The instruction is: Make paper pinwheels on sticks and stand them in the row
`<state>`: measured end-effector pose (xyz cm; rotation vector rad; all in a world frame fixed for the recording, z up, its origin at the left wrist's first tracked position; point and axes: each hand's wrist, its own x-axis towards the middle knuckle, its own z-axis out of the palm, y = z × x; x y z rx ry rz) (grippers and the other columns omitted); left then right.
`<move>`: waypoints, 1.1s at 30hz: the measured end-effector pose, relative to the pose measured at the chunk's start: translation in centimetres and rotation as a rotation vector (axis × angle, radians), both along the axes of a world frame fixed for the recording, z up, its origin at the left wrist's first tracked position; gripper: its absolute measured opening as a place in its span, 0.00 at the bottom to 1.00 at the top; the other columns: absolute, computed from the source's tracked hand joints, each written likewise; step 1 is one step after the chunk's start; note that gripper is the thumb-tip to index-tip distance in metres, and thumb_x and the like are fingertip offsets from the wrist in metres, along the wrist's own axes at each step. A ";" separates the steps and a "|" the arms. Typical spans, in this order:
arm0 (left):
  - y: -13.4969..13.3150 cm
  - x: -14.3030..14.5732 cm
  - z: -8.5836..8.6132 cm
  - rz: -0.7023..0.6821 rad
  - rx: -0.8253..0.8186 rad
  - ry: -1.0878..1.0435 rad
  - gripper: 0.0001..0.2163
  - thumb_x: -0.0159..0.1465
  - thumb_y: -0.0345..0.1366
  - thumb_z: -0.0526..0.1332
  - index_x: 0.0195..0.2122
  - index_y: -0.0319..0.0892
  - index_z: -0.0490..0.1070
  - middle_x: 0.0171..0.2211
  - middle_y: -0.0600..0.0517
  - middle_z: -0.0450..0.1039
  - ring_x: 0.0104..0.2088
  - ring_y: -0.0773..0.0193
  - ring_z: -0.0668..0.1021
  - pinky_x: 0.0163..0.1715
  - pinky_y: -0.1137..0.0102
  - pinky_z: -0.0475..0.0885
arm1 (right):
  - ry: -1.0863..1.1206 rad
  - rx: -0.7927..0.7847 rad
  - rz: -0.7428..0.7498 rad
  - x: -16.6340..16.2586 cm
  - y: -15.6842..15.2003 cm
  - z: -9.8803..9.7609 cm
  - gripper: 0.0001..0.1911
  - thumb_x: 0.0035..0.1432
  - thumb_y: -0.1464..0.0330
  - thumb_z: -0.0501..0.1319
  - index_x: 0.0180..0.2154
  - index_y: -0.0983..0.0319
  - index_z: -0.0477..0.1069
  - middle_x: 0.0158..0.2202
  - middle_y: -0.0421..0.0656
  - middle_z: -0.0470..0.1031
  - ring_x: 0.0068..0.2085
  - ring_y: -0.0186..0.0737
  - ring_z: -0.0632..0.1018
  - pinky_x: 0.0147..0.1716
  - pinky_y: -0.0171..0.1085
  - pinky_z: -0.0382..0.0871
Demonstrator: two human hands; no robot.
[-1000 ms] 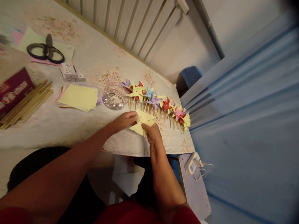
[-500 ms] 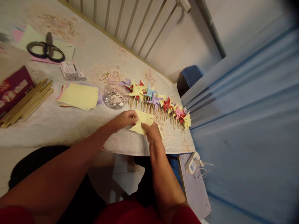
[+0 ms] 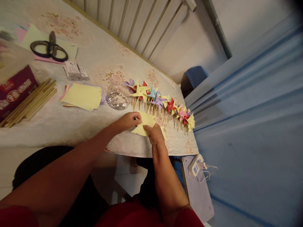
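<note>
Between my hands, just above the table's front edge, is a yellow sheet of paper (image 3: 148, 118) with slits cut in from its corners. My left hand (image 3: 130, 121) is closed on its left side, thumb and fingertips pinching the paper. On the near side my right hand (image 3: 155, 132) grips it, thumb lying on top and the other fingers mostly hidden underneath. Beyond the paper, a row of finished paper pinwheels (image 3: 158, 101) on thin sticks lies across the table. A clear bag of small metal fasteners (image 3: 117, 100) sits beyond my left hand.
To the left lie a stack of yellow paper (image 3: 81, 97), small white boxes (image 3: 74, 71), black-handled scissors (image 3: 49, 49) on more sheets, and wooden sticks (image 3: 30, 102) by a purple box (image 3: 16, 91). A power strip (image 3: 196, 165) rests on a low stand at right, near a blue curtain (image 3: 251, 126).
My hands keep hold of the yellow paper and have barely moved. The view has shifted slightly, so the table items appear a little farther right.
</note>
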<state>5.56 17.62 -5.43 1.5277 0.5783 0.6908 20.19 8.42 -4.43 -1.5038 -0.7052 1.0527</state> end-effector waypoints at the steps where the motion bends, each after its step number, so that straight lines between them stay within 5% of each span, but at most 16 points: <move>1: 0.0 0.0 0.0 0.007 0.011 0.007 0.07 0.55 0.39 0.61 0.27 0.41 0.70 0.23 0.56 0.66 0.25 0.67 0.68 0.26 0.72 0.61 | 0.002 0.002 0.002 -0.1 0.0 0.1 0.16 0.42 0.71 0.67 0.38 0.63 0.77 0.31 0.41 0.83 0.35 0.43 0.83 0.36 0.38 0.78; 20: -0.3 0.5 -0.1 0.123 0.043 0.062 0.05 0.54 0.37 0.59 0.26 0.42 0.68 0.20 0.58 0.62 0.23 0.68 0.66 0.25 0.71 0.59 | 0.018 0.025 0.016 -0.7 0.0 0.5 0.18 0.41 0.69 0.71 0.38 0.63 0.77 0.34 0.42 0.84 0.35 0.43 0.83 0.39 0.40 0.79; 33: -0.8 1.1 -0.3 0.167 -0.048 -0.022 0.07 0.54 0.35 0.62 0.32 0.42 0.65 0.21 0.60 0.61 0.24 0.69 0.66 0.26 0.72 0.60 | -0.127 0.017 -0.090 0.4 0.6 -1.6 0.16 0.44 0.68 0.69 0.39 0.63 0.78 0.35 0.42 0.84 0.31 0.40 0.83 0.35 0.37 0.78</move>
